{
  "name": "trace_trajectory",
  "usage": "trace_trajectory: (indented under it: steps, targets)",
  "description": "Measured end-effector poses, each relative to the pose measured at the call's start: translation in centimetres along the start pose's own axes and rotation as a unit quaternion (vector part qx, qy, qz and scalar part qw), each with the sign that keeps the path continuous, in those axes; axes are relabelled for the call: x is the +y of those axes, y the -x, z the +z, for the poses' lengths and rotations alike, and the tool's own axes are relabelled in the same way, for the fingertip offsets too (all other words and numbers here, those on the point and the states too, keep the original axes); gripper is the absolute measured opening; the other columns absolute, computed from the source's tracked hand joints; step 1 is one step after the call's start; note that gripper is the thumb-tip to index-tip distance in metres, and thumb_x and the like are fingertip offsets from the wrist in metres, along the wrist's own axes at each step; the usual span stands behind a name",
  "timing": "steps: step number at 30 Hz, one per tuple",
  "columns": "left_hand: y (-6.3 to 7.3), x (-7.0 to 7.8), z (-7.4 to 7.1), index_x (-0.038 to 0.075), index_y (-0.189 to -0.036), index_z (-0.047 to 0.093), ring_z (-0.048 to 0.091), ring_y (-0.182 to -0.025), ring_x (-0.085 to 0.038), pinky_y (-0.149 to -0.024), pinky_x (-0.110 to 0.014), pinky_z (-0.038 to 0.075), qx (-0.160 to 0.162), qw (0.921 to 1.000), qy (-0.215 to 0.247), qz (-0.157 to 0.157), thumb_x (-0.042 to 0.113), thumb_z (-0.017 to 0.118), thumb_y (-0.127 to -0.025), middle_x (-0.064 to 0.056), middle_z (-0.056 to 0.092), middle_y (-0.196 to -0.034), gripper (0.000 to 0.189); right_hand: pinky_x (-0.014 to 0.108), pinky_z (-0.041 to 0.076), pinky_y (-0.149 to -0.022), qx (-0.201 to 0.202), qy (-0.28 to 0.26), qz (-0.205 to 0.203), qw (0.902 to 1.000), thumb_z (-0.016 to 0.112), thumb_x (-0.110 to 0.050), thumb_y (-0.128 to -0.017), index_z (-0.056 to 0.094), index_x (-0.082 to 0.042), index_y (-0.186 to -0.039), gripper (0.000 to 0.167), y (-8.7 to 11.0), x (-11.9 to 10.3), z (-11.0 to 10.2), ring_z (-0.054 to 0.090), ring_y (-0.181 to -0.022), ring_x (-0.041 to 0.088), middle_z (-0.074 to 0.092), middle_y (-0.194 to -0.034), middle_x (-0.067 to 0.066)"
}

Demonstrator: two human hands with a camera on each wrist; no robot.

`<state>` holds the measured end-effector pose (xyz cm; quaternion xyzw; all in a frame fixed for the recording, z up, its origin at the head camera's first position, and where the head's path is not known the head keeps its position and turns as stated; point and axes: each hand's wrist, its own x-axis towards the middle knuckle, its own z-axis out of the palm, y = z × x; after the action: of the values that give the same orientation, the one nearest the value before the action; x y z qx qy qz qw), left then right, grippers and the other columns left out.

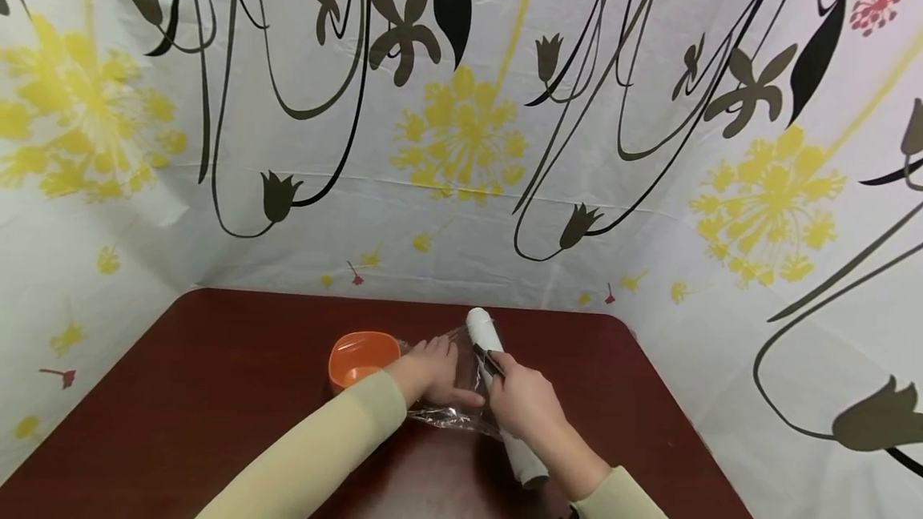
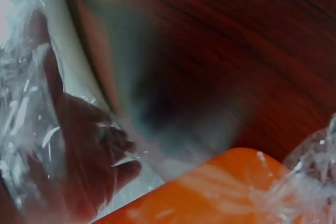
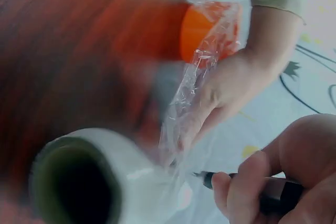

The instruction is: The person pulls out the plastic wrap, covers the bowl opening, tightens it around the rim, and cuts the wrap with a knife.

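A white roll of clear plastic wrap point(image 1: 485, 329) lies slanted on the table, and its film point(image 1: 443, 418) stretches left to an orange bowl point(image 1: 344, 360). My left hand point(image 1: 438, 368) rests on the film between bowl and roll, fingers extended; the left wrist view shows it through the wrinkled film. My right hand point(image 1: 528, 400) grips a slim black cutter knife point(image 1: 492, 362) at the roll's left side. In the right wrist view, the thin tip of the cutter points at the film's edge along the roll. Film lies over the bowl.
The dark red-brown wooden table point(image 1: 180, 391) has rounded far corners. Behind and beside it hangs a white sheet point(image 1: 324, 247) printed with flowers. The roll's open hollow end point(image 3: 76, 187) faces the right wrist camera.
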<state>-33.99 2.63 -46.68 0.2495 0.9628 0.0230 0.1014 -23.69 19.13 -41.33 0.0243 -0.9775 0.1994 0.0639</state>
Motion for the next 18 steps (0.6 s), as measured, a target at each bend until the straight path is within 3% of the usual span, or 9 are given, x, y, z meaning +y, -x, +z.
trace_trajectory:
  steps: [3,5,8,18]
  targets:
    - [0.7,-0.2,0.1,-0.002,-0.170,0.033,0.032,-0.167,-0.033,-0.136,-0.046,0.029,-0.032,0.9990,-0.022,-0.021,0.096,0.054,-0.087,-0.022,0.032,-0.178,0.130,0.038,0.048,-0.058,0.004,0.007,-0.006,0.9999,0.057,-0.013,-0.106,0.065,-0.010,-0.150,0.044,-0.5,-0.1,1.2,0.063,-0.066,0.020,0.081,-0.112,0.018]
    - [1.6,0.1,-0.8,-0.001,-0.171,0.032,0.031,-0.168,-0.032,-0.136,-0.044,0.029,-0.048,0.9977,-0.037,-0.030,0.097,0.056,-0.085,-0.020,0.030,-0.179,0.132,0.040,0.051,-0.060,0.008,0.015,-0.017,0.9997,0.058,-0.012,-0.105,0.066,-0.009,-0.148,0.043,-0.6,-0.1,1.8,0.068,-0.071,0.023,0.081,-0.111,0.019]
    - [2.0,0.1,-1.0,-0.002,-0.171,0.031,0.032,-0.167,-0.033,-0.134,-0.045,0.032,-0.048,0.9969,-0.051,-0.038,0.098,0.057,-0.083,-0.021,0.030,-0.179,0.135,0.041,0.053,-0.059,0.011,0.022,-0.022,0.9995,0.060,-0.011,-0.105,0.067,-0.009,-0.146,0.042,-0.8,-0.3,2.2,0.071,-0.071,0.025,0.081,-0.108,0.019]
    - [2.2,-0.1,-0.8,-0.001,-0.170,0.033,0.036,-0.165,-0.034,-0.128,-0.042,0.042,-0.047,0.9966,-0.049,-0.046,0.098,0.056,-0.083,-0.022,0.033,-0.177,0.134,0.034,0.041,-0.052,0.002,0.003,-0.007,1.0000,0.058,-0.014,-0.107,0.065,-0.013,-0.150,0.044,-0.7,-0.5,2.3,0.053,-0.055,0.018,0.080,-0.109,0.017]
